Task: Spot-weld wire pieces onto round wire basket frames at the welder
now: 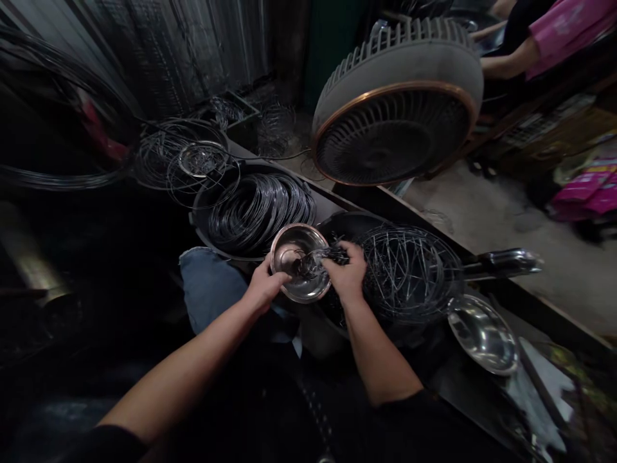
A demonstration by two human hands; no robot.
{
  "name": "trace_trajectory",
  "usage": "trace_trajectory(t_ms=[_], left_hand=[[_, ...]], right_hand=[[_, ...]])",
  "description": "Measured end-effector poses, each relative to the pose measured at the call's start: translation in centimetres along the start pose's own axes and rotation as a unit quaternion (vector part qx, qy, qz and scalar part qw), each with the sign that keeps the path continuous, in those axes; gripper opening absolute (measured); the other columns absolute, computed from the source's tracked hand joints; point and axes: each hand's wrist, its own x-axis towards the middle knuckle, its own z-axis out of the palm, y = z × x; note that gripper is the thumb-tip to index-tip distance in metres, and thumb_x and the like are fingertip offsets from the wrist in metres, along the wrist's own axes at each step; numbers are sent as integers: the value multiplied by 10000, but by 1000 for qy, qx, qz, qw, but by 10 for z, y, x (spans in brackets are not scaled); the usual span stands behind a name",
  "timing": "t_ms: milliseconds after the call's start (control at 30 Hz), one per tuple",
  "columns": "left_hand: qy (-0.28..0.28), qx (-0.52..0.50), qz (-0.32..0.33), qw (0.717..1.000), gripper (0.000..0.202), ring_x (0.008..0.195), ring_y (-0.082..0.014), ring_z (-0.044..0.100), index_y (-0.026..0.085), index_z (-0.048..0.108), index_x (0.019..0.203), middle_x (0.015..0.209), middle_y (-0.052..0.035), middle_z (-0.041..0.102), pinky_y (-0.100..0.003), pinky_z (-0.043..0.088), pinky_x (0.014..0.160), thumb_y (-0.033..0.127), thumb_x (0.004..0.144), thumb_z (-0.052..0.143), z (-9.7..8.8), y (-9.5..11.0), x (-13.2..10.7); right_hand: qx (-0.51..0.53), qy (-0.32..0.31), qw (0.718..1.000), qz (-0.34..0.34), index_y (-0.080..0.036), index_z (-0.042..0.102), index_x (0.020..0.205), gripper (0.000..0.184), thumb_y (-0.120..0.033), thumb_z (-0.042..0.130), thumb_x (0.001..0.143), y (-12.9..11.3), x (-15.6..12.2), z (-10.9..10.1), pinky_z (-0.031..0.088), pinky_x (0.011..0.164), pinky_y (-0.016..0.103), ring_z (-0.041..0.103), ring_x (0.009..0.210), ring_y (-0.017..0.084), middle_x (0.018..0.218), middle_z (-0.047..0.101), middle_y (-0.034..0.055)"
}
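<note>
My left hand [266, 283] grips the near left rim of a shiny metal bowl [288, 247], thumb over the edge. The bowl is tilted toward me, with small dark wire pieces [308, 263] at its right inside. My right hand [348, 273] is closed at the bowl's right rim on a bunch of dark wire pieces [339, 255], some sticking out between the fingers. Behind the bowl, a tub [197, 225] holds a pile of dark wire rings [260, 209]. Right of my right hand lies a round wire rack [409, 273] on a dark basin.
A large round fan [395, 122] stands beyond the bench. A second metal bowl [484, 334] is at the right, near a dark handle [511, 262]. Another small bowl [203, 159] sits among wire hoops. A person's pink sleeve [573, 32] shows at top right.
</note>
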Motion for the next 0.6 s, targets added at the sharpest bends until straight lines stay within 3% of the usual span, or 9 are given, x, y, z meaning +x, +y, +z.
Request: trace_trajectory(t_ms=[100,200,300,367,433,533,600], left_hand=[[6,-66,-92,994,422,652,-192,605,108,647,919,719,-45,675,-312,493,664,118,498,635,5,-5,-2],[24,-102,-135,985,356,530,-175,568,118,625,809,593,-24,634,-291,474,549,105,454,604,2,-11,-6],[36,-111,-145,982,316,483,-160,549,126,615,747,548,-14,616,-275,466,510,102,432,596,-4,-14,-10],[21,-121,-141,982,329,498,-170,567,124,621,751,563,-23,631,-284,481,521,98,423,604,-6,-13,-13],[8,-132,-141,981,324,516,-187,585,119,621,739,567,-34,637,-299,494,532,97,416,607,-7,-10,-16],[12,-144,-143,979,289,497,-190,577,120,607,700,532,-28,615,-304,491,513,95,413,604,-9,-4,-22],[26,-153,-136,978,278,471,-179,560,124,597,689,512,-19,598,-293,476,488,91,413,604,-14,-1,-26]], right_hand=[[-63,-174,982,-34,-173,653,1007,406,-156,667,601,-32,-16,10,433,962,388,563,1033,242,1074,593,84],[-159,-369,915,-43,-180,609,1188,547,-130,676,648,-58,-30,10,391,1017,428,494,1196,285,1304,525,132],[-211,-437,873,-47,-174,525,1310,620,-188,682,711,-72,-34,-4,365,1039,475,412,1296,319,1435,420,162],[-207,-423,880,-63,-149,511,1324,628,-195,678,721,-74,-33,-17,358,1056,469,409,1307,316,1437,423,174],[-174,-371,907,-95,-137,547,1285,557,-195,648,741,-70,-29,-30,381,1052,436,472,1260,289,1365,511,168],[-127,-237,953,-137,-168,628,1161,368,-243,564,806,-59,-19,-49,453,980,404,596,1100,247,1176,649,130],[-167,-140,964,-153,-167,649,1107,330,-276,522,822,-53,-9,-64,465,937,433,613,1045,265,1114,670,139]])
